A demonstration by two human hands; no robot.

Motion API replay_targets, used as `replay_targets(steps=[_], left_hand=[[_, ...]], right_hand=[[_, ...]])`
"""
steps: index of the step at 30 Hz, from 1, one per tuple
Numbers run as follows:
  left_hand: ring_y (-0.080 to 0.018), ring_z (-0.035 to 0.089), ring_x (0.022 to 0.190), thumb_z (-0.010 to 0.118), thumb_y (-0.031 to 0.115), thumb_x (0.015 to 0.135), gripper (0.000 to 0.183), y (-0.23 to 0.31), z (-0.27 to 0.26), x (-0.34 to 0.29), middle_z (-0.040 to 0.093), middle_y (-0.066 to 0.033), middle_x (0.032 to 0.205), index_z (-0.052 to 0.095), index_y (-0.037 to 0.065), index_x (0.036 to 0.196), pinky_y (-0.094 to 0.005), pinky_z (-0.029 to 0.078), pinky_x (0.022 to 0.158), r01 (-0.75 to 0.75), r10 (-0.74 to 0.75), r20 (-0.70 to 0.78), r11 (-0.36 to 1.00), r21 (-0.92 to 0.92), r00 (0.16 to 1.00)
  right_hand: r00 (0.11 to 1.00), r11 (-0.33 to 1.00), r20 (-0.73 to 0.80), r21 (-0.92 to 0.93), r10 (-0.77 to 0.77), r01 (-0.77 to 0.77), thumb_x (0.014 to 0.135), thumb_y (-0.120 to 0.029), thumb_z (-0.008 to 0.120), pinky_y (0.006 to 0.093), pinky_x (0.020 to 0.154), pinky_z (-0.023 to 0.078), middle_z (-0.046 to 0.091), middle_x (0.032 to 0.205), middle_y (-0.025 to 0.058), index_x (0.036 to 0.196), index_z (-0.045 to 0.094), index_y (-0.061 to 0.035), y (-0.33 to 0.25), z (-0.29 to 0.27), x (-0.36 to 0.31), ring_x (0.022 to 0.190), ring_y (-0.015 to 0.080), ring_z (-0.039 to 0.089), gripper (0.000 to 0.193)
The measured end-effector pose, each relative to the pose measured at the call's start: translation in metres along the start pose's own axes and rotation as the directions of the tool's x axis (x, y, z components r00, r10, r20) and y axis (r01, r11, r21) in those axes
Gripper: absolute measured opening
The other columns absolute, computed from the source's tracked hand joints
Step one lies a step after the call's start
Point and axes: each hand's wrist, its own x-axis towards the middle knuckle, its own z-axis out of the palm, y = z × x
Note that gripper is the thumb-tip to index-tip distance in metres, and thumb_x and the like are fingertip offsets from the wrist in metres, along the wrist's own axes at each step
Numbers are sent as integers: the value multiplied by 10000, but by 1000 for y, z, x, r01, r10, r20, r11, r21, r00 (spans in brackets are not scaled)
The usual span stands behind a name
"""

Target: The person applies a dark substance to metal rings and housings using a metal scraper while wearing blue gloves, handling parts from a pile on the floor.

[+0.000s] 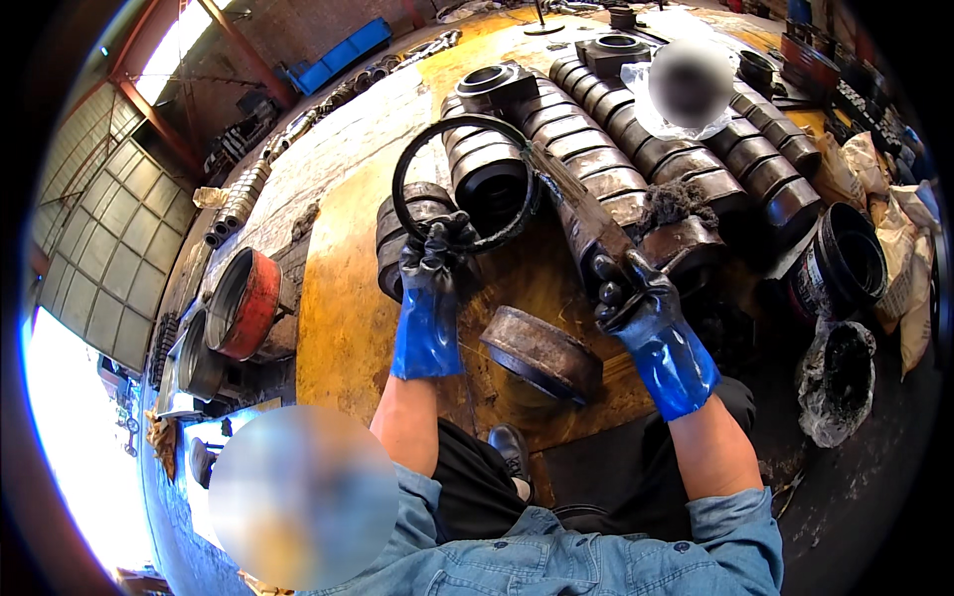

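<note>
Fingers of left hand [434, 248], blue-gloved, closed round lower edge of black ring [398, 184], raised above yellow, stained floor [343, 268]. Ahead: metal cylinders [591, 149] in rows. Left: red drum [252, 303]; panelled wall [111, 253] beyond. Rusty collar [542, 350] on floor, between hands. Right hand [639, 296]: fingers wrapped round lower end of flat dark stick [586, 214]; upper end at ring's right side, contact cannot be told.

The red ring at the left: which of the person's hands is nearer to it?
The left. The left hand, holding the black ring, is to the right of the red ring; the right hand, gripping a dark paddle-like tool, is much farther right.
</note>
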Motion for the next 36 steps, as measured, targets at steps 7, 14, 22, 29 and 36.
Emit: replay_targets(steps=[7,14,22,29,36], left_hand=[[-241,702,895,610,70,979,125,-17,3,-7,713,-183,1084,675,11,1068,-339,599,771,130,-120,-57,962,238,991],[-256,707,874,628,119,978,151,-38,-13,4,720,-177,1062,674,28,1089,-377,604,750,108,-90,-127,984,144,988],[-266,695,887,613,117,980,172,-44,-34,3,713,-171,1071,671,-6,1085,-374,591,785,167,-159,-76,981,101,984],[-267,697,890,619,119,977,172,-23,-73,-9,710,-174,1079,669,-3,1088,-373,594,780,223,-194,-129,932,284,973],[-268,698,893,624,120,974,173,-11,-91,-13,707,-176,1088,666,1,1091,-372,596,775,245,-193,-170,892,380,966]], right_hand=[[994,990,83,-115,-77,87,981,-298,591,371,567,529,734,1022,107,1153,665,-135,-9,11,-8,696,202,676,248],[945,988,291,1,-149,156,997,-324,560,373,559,513,725,962,62,1142,650,-111,-65,35,-43,676,188,661,273],[823,803,-28,-245,-567,544,969,-400,589,369,589,440,675,889,17,1233,621,-145,-188,-63,-188,693,170,586,368],[466,684,-507,-456,-726,569,979,-392,576,388,558,510,738,924,68,1141,677,-78,-218,-267,-358,682,218,661,368],[-55,430,-427,-891,-903,-147,974,-292,570,353,556,489,728,940,96,1163,652,-51,-238,-352,-404,694,206,675,317]])
